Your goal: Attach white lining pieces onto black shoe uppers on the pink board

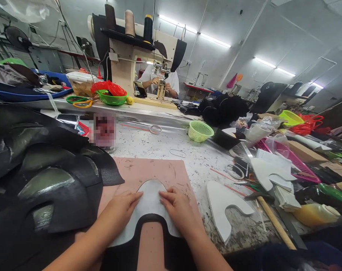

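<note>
A white curved piece (151,197), rounded at the far end, lies over a black U-shaped piece (165,229) on a pink mat (171,169). My left hand (122,207) has its thumb and fingers closed together on the white piece's left edge. Opposite it, my right hand (178,209) pinches the right edge, fingertips bent inward. The black piece shows along the inner curve and below, where its legs run out of view. Left of the mat is a heap of black leather-like cut pieces (60,177), some overlapping the mat. More white curved pieces (219,203) lie to the right.
A hammer (275,222), a bottle of yellowish liquid (318,214) and a pink basket (301,165) crowd the right. A light green basket (199,131) stands beyond the mat. Farther back, a person (171,82) sits behind a sewing machine (125,56).
</note>
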`<state>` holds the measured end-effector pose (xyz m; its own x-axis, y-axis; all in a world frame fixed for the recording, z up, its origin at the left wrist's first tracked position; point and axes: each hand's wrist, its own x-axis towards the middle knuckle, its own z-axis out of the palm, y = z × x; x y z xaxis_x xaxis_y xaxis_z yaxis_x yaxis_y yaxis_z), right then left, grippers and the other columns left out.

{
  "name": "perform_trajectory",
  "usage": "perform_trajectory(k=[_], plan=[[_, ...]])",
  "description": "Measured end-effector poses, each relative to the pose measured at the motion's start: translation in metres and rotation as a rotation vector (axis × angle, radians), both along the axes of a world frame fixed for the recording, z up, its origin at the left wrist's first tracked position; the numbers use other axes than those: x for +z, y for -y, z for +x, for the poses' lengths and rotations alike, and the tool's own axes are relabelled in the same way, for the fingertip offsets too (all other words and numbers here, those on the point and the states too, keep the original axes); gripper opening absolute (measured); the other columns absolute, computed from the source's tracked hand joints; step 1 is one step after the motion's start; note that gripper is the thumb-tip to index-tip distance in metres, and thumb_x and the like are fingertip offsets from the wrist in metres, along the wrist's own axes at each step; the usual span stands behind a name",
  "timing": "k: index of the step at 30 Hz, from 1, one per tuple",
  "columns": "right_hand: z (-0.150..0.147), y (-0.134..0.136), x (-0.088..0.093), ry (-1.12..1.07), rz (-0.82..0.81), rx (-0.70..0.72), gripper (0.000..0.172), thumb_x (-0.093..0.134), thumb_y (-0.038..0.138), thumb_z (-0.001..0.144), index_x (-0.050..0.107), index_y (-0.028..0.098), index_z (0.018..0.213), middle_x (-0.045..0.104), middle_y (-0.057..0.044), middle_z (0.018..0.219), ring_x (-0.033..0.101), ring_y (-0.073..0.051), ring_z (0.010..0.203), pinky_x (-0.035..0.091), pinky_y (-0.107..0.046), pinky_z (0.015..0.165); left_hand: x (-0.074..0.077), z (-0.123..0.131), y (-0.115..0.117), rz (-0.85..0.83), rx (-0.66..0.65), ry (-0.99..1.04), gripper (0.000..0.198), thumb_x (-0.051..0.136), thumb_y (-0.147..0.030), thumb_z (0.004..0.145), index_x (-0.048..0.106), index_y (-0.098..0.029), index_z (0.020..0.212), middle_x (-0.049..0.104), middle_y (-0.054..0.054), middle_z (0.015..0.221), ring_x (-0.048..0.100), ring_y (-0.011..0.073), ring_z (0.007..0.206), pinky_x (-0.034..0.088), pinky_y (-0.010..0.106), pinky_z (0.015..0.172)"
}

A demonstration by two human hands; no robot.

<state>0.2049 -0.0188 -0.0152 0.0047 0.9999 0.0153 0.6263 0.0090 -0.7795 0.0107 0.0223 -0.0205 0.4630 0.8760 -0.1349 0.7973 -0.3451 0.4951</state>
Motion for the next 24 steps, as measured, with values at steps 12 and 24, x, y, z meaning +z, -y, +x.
perform_trajectory(k=[12, 24], plan=[[0.011, 0.024, 0.002, -0.072, -0.056, -0.031, 0.027, 0.052, 0.015, 0.07, 0.066, 0.02, 0.092, 0.064, -0.005, 0.092, 0.057, -0.02, 0.092, 0.043, -0.033, 0.085, 0.035, 0.067, -0.006, 0.302, -0.483, -0.341, 0.022, 0.05, -0.006, 0.075, 0.06, -0.013, 0.093, 0.061, 0.009, 0.093, 0.056, 0.02, 0.088, 0.046, 0.028, 0.075], [0.025, 0.08, -0.006, -0.149, -0.064, -0.305, 0.015, 0.053, 0.028, 0.072, 0.064, 0.018, 0.069, 0.065, -0.005, 0.064, 0.058, -0.018, 0.056, 0.047, -0.029, 0.051, 0.01, 0.059, -0.007, 0.462, -0.465, -0.328, 0.035, 0.042, -0.02, 0.086, 0.049, -0.023, 0.12, 0.054, 0.013, 0.111, 0.052, 0.0258, 0.097, 0.048, 0.03, 0.063]])
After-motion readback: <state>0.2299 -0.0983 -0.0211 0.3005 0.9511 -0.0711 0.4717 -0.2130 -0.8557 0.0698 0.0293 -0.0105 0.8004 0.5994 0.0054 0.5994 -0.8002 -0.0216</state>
